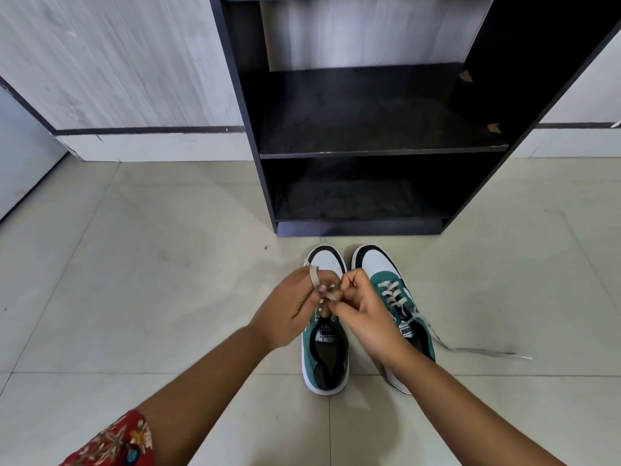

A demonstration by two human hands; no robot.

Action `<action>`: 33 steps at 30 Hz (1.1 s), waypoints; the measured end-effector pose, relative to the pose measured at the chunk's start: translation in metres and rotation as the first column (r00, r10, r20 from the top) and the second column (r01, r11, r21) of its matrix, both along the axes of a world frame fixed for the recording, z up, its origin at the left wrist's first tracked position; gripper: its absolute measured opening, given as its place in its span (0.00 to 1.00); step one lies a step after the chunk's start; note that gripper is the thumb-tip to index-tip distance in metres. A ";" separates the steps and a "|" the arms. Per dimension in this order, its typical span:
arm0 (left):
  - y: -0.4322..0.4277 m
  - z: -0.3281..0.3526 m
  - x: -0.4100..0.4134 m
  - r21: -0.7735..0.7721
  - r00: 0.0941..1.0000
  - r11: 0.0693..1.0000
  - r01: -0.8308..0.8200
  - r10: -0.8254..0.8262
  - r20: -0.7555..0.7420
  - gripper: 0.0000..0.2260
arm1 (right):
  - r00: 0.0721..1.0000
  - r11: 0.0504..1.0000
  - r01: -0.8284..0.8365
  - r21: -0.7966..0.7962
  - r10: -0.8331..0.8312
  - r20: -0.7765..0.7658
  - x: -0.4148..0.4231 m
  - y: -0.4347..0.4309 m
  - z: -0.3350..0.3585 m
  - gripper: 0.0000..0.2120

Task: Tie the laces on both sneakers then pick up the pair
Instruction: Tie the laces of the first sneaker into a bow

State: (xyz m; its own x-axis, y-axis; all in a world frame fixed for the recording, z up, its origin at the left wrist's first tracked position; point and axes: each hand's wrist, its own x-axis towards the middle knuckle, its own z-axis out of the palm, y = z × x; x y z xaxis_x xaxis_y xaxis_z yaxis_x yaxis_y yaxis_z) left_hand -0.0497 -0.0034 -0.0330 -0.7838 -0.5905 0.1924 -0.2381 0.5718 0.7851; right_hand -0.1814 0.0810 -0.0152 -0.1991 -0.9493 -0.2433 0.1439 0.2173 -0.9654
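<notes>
Head view: my left hand and right hand pinched the lace over the left sneaker on the floor; knot apparently unfinished. Right sneaker just beside, untied.

Two sneakers stand side by side on the floor, toes pointing away, soles down. Both are teal with white toe caps, black toe edges, white soles and pale laces. The left sneaker has its lace drawn up above the tongue, one flat strand looped over a finger; the knot area is hidden. The right sneaker has criss-crossed lacing over the tongue, and its untied lace trails loose across the floor to the right.
</notes>
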 end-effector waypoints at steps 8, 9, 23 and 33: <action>-0.011 0.014 0.005 -0.367 0.896 0.917 -0.157 0.289 0.338 0.20 | 0.558 0.988 -0.151 0.016 0.099 -0.824 -0.010 0.011 -0.008 0.09; -0.011 0.018 0.002 -0.253 0.860 0.947 -0.197 0.290 0.419 0.19 | 0.515 0.989 -0.147 0.029 0.101 -0.851 -0.007 0.012 -0.011 0.14; -0.011 0.031 0.017 0.109 0.918 0.932 -0.347 0.313 0.244 0.21 | 0.896 0.997 0.076 -0.033 -0.083 -0.436 -0.021 0.004 0.015 0.10; -0.019 -0.017 0.069 -0.089 0.721 0.801 -0.592 0.575 0.385 0.17 | 0.371 0.722 0.203 0.661 0.569 -0.734 -0.078 0.023 0.019 0.04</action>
